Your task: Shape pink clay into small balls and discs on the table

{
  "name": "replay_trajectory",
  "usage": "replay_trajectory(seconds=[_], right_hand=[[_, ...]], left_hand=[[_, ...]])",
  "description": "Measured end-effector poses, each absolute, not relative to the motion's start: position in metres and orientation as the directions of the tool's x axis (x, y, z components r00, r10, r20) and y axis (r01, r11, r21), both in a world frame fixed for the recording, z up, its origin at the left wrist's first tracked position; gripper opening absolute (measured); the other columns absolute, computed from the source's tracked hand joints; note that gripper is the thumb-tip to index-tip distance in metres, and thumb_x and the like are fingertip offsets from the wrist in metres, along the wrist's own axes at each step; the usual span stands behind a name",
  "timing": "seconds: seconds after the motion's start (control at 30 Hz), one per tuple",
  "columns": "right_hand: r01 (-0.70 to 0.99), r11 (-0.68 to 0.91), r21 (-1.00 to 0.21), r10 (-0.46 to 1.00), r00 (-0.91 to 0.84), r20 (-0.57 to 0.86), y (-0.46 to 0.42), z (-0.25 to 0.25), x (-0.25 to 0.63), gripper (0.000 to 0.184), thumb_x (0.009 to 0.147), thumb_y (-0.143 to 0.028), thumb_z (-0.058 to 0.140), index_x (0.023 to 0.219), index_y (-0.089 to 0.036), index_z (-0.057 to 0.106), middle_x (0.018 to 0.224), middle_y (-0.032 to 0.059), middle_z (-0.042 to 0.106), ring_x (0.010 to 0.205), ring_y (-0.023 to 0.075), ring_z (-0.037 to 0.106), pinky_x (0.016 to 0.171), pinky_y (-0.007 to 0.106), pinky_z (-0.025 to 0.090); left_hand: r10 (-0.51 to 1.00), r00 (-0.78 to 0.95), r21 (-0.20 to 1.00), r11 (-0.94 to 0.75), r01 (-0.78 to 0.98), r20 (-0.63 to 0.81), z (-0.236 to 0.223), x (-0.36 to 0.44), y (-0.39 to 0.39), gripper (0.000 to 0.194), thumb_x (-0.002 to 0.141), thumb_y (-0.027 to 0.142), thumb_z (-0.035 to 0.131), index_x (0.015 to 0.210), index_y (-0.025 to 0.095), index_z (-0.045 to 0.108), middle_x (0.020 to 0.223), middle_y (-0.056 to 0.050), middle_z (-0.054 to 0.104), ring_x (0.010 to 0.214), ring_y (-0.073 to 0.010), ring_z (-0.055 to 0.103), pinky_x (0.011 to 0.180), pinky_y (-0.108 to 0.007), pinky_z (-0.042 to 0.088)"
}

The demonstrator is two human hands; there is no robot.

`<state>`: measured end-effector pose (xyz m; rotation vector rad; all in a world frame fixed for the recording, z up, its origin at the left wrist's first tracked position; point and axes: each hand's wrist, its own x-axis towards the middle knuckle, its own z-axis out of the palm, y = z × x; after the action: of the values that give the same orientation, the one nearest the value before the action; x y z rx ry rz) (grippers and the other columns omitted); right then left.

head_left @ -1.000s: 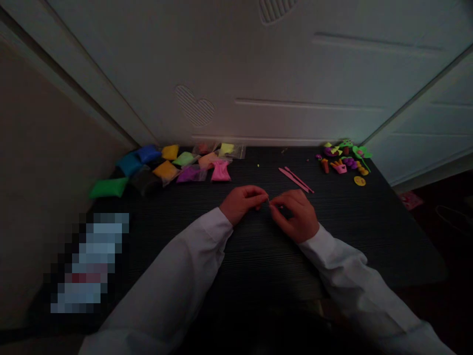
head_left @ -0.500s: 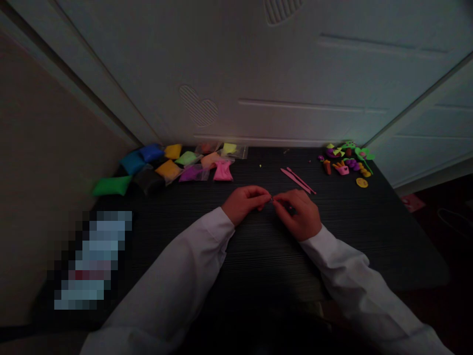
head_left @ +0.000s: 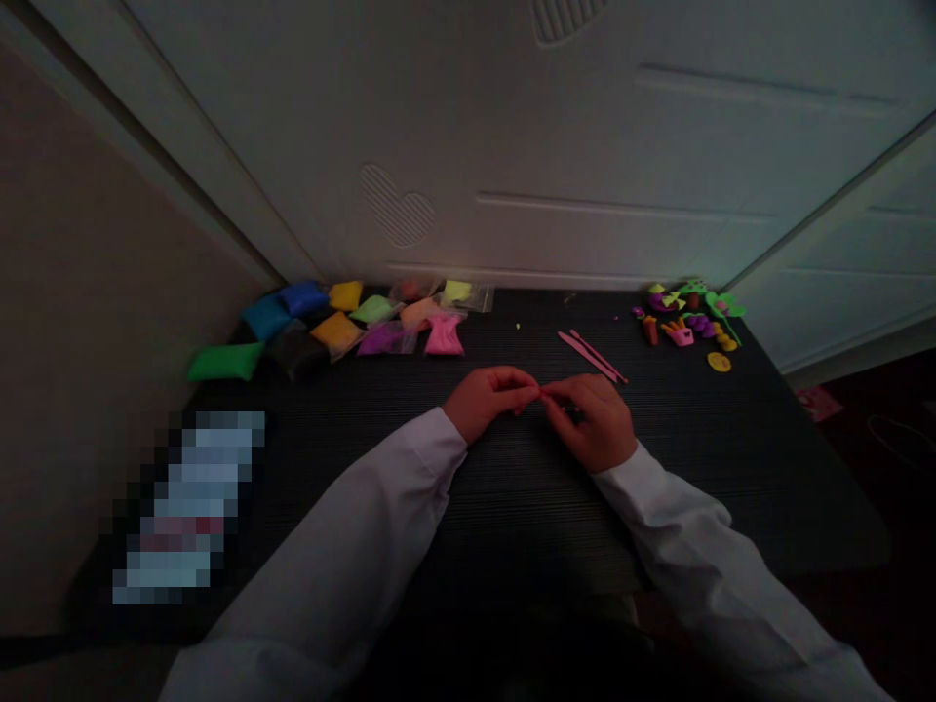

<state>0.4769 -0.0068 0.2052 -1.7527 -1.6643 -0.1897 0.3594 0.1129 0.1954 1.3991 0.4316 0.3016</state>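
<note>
Over the middle of the dark table (head_left: 512, 526), my left hand (head_left: 491, 402) and my right hand (head_left: 591, 419) meet at their fingertips. Both are closed in a pinch, thumb against index finger. Whatever lies between the fingertips is too small and dark to make out. Just beyond my right hand are two pink modelling tools (head_left: 591, 356), a flat blade and a thin stick, side by side. A tiny yellow-green crumb (head_left: 518, 327) lies on the table beyond my left hand.
Bags of coloured clay (head_left: 336, 333) cluster at the back left. Small finished clay figures (head_left: 680, 331) stand at the back right, with a round yellow piece (head_left: 719, 362) in front. A pixelated bright panel (head_left: 194, 507) lies at the left. A white panelled surface (head_left: 468, 146) rises behind the table.
My fingertips have come together, closing the small gap between my two hands. The whole view has shifted slightly; the clay bags, tools and figures keep their places on the table.
</note>
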Motion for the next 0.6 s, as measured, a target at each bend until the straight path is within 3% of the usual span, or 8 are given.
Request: replay_trajectory(seconds=[0.13,0.23,0.4,0.5,0.6], right_hand=[[0.896,0.082,-0.436,0.831,0.179,0.526,-0.009,0.210,0.476,0.010,0.072,-0.022,0.051,0.080,-0.020,0.058,0.073,0.0014,0.060,0.071,0.0134,0.052,0.067,0.030,0.039],[0.782,0.142,-0.607,0.835,0.235,0.498,-0.012,0.215,0.476,0.007,0.071,-0.020,0.052,0.077,-0.020,0.057,0.075,0.0014,0.059,0.072,0.0130,0.053,0.069,0.030,0.042],[0.304,0.198,-0.932,0.814,0.479,0.329,-0.012,0.217,0.479,0.006,0.069,-0.021,0.056,0.075,-0.020,0.055,0.085,0.0018,0.061,0.080,0.0138,0.057,0.072,0.031,0.045],[0.026,0.223,-0.975,0.819,0.537,0.201,-0.010,0.215,0.484,0.008,0.066,-0.021,0.060,0.070,-0.020,0.054,0.079,-0.0008,0.063,0.074,0.0123,0.059,0.065,0.029,0.047],[-0.130,0.215,-0.968,0.836,0.537,0.113,-0.008,0.214,0.487,0.013,0.061,-0.018,0.064,0.067,-0.021,0.053,0.072,-0.0032,0.062,0.067,0.0096,0.058,0.059,0.024,0.047]], left_hand=[[0.479,0.870,0.983,0.178,0.036,-0.119,0.192,0.360,0.114,0.020,0.065,0.030,0.060,0.076,0.014,0.057,0.059,0.004,0.050,0.052,-0.0052,0.044,0.053,-0.021,0.033],[0.513,0.849,0.963,0.267,-0.020,-0.124,0.191,0.361,0.115,0.020,0.064,0.029,0.061,0.075,0.014,0.055,0.062,0.003,0.051,0.051,-0.0052,0.044,0.052,-0.022,0.033],[0.514,0.842,0.915,0.398,-0.067,-0.162,0.195,0.362,0.113,0.021,0.063,0.027,0.062,0.074,0.012,0.053,0.065,0.002,0.053,0.051,-0.0051,0.046,0.052,-0.022,0.034],[0.511,0.842,0.902,0.426,-0.075,-0.171,0.197,0.361,0.113,0.021,0.061,0.026,0.063,0.073,0.012,0.053,0.064,0.002,0.054,0.051,-0.0049,0.046,0.052,-0.022,0.034],[0.510,0.842,0.898,0.433,-0.074,-0.176,0.196,0.361,0.113,0.022,0.061,0.026,0.064,0.073,0.012,0.053,0.064,0.002,0.054,0.051,-0.0049,0.046,0.052,-0.022,0.034]])
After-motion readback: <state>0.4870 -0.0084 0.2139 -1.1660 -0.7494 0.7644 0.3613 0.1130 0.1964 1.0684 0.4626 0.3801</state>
